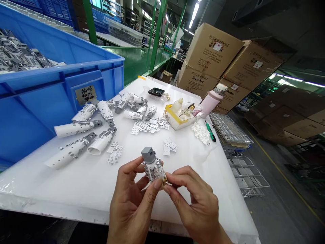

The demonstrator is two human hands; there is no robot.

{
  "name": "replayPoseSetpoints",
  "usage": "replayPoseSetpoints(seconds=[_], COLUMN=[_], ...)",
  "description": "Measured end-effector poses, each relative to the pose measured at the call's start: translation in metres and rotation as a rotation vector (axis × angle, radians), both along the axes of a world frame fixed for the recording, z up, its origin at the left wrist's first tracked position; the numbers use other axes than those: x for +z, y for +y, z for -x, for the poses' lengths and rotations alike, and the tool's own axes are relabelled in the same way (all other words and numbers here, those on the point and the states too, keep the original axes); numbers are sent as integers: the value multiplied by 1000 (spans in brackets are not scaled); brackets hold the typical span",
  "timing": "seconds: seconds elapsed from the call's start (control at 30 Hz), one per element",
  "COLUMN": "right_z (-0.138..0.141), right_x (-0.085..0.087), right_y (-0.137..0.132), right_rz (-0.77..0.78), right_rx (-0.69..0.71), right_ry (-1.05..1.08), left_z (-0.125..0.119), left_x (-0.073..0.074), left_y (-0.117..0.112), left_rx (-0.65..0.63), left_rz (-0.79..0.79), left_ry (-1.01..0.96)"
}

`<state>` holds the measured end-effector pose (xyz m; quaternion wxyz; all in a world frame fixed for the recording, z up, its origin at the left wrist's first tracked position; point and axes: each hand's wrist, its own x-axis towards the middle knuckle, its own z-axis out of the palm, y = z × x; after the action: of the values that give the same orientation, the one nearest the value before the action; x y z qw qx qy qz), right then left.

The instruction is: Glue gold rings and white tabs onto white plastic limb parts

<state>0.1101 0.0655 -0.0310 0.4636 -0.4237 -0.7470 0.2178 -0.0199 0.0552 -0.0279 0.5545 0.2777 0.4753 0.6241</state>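
My left hand [133,200] is closed around a white model part [153,168] with small silvery details and a square grey end block [148,155] pointing up and away. At the lower right of this part, the thumb and forefinger of my right hand [196,200] pinch a small gold-coloured metal piece [165,181], which touches the part; my fingers partly cover it. Just beyond my hands lie small white flat pieces [167,147]. More of these flat pieces [114,152] form a pile to the left, near several similar white model parts [101,141].
A large blue crate [35,101] full of similar parts stands at the left. Further back on the white table [198,169] are a yellow-rimmed tray [177,122] with a small bottle, a pink flask [212,101], crumpled white tissue [200,133] and a green-handled tool [210,130]. Cartons [212,47] rise behind.
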Motion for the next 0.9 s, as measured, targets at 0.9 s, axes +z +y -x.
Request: replayPoseSetpoints(seconds=[0.9], right_z=[-33], right_x=[28], right_y=[6], right_rz=[-67], right_rx=[-192], right_ry=[144], left_z=[7], left_x=[2], left_y=[8], left_rx=[-101], left_rz=[136], left_ry=[-135])
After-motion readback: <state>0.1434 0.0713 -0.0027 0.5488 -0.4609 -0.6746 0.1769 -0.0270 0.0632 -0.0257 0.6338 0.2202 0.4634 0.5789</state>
